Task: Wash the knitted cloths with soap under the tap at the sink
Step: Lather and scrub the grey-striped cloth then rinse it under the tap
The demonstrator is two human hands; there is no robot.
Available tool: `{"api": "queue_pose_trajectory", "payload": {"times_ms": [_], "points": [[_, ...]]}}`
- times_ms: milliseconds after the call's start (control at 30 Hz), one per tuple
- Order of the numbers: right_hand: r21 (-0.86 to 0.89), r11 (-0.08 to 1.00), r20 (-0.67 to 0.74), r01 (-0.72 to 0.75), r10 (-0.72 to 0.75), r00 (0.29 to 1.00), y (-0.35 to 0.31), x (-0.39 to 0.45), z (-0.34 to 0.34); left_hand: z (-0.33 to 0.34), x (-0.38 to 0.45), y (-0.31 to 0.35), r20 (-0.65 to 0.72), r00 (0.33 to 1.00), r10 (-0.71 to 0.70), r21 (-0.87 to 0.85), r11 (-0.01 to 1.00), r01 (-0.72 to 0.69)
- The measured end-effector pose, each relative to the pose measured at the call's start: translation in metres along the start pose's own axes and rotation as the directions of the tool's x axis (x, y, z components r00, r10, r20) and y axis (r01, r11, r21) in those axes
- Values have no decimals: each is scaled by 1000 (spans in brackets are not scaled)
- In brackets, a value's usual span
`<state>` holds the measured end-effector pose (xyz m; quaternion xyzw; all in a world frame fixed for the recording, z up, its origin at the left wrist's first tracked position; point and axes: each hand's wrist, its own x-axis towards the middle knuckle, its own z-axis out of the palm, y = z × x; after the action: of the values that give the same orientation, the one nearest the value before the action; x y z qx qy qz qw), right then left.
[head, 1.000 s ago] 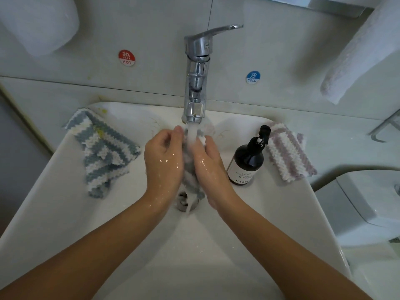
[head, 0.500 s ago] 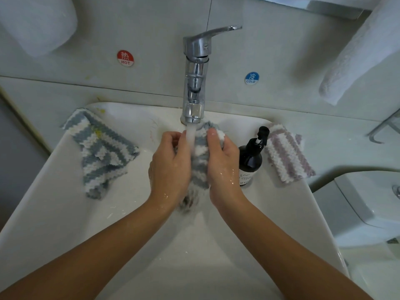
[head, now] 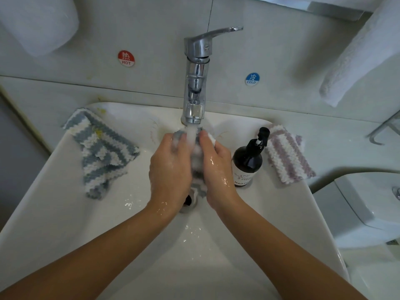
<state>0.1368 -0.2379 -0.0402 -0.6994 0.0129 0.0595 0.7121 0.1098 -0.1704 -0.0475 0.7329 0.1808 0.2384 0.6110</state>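
Water runs from the tap [head: 195,83] onto a grey-striped cloth [head: 197,163] squeezed between the left hand [head: 171,169] and right hand [head: 217,167], both gripping it over the sink [head: 65,213]. Soap bottle [head: 247,163] stands at three o'clock, another blue-striped cloth [head: 101,152] lies at nine o'clock.

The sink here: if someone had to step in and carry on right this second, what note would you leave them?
Left hand and right hand: both grip one blue-and-white striped cloth, bunched between them under the running tap.
Waiting: a second blue-striped cloth on the sink's left rim; a purple-striped cloth on the right rim, behind the soap bottle.
Done: the held cloth is wet and being washed; I cannot tell whether it has been soaped.
Left: finish this cloth, wash the other two, shut off the water.
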Motion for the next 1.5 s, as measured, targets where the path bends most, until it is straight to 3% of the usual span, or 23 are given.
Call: {"api": "queue_pose_trajectory", "payload": {"times_ms": [200,333,567,800,1033,1167,1500], "points": [[-52,996,56,79,-76,996,-2,1,-4,-4,2,4,-33,998,48,-109,993,-52],[-140,983,137,121,-102,985,-3,-5,-2,-3,4,3,-57,997,57,-85,994,-62],[-170,968,153,188,-162,975,-1,-12,0,0,0,-4,-24,996,82,-21,996,-82],[-273,952,136,140,-105,985,-2,-12,2,3,0,-4,-33,999,41,-27,999,-42],[-281,942,137,185,-152,979,-3,-16,3,2,1,1,-34,989,143,-25,989,-144],[-208,968,184,142,-104,977,-7,-19,3,0,5,4,-124,974,187,-62,979,-196],[-383,919,256,94,8,967,-5,-16,8,-3,9,9,-238,941,242,-99,957,-272]]}}
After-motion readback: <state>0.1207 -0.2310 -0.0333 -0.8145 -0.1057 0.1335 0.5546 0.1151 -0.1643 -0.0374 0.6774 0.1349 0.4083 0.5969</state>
